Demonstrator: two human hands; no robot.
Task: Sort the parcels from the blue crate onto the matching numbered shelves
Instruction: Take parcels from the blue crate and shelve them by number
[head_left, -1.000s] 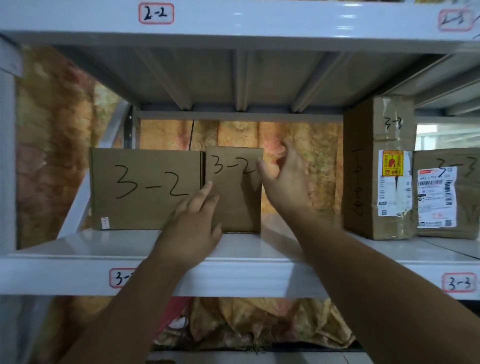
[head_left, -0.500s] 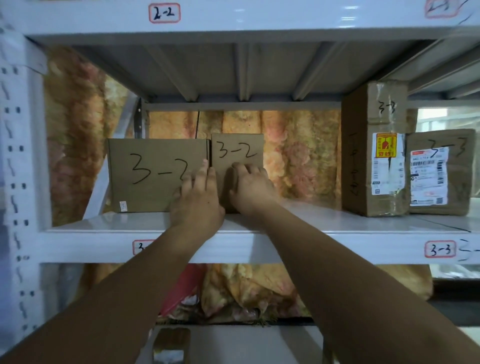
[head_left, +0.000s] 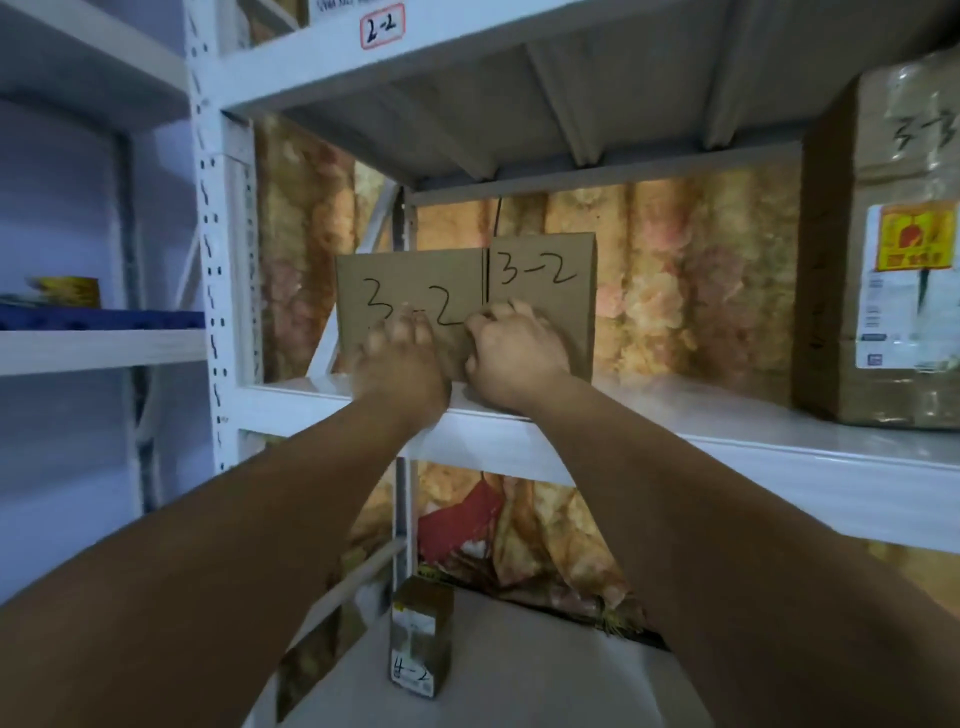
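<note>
Viewing the middle shelf (head_left: 727, 457), I read two 3-2 parcels upright, touching side by side. Left hand (head_left: 402, 358) rests on the wide parcel (head_left: 405, 275); fingers blurred, state undeterminable. Right hand (head_left: 514, 358): fingers curled, pressing the narrow parcel (head_left: 576, 322).

A floral cloth (head_left: 675, 291) in yellow and pink hangs at the back, and a thin black cable (head_left: 497, 213) runs down in front of it. Lower down, a red patch (head_left: 457, 519) shows. Far left lies a blurred yellow roll (head_left: 67, 291).
</note>
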